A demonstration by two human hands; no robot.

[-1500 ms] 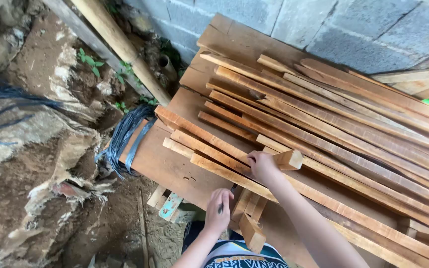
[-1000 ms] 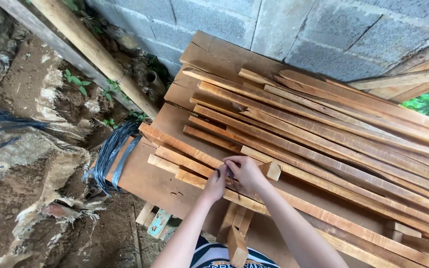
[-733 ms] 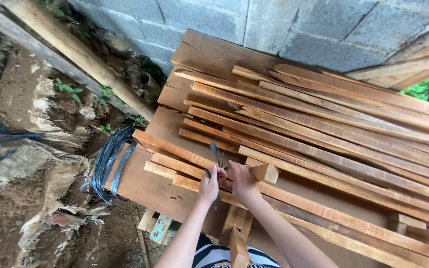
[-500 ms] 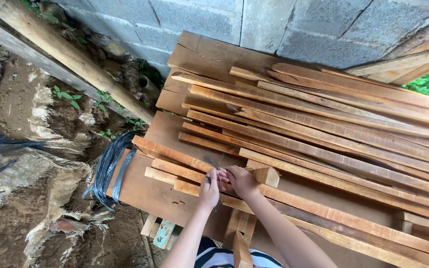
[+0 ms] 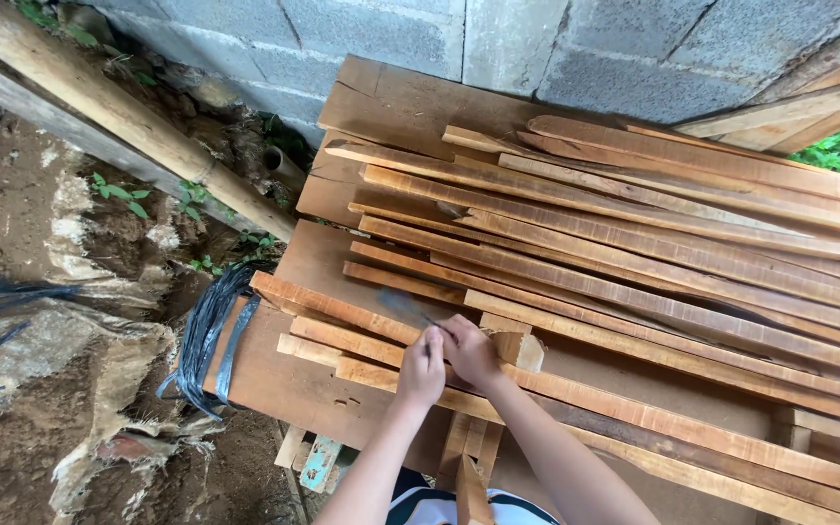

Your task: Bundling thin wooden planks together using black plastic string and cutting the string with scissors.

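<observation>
Wooden slats (image 5: 634, 292) against block wall (image 5: 498, 44)

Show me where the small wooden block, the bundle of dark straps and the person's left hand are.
small wooden block (image 5: 520, 349), head view, on its pale end face.
bundle of dark straps (image 5: 208, 331), head view, on the middle of the hanging loop.
left hand (image 5: 422, 367), head view, on its back.

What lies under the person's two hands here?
Long wood slats lie stacked on a wide board, under the left hand and right hand. A small wood block sits beside them. The fingers cover the contact spot.
</observation>
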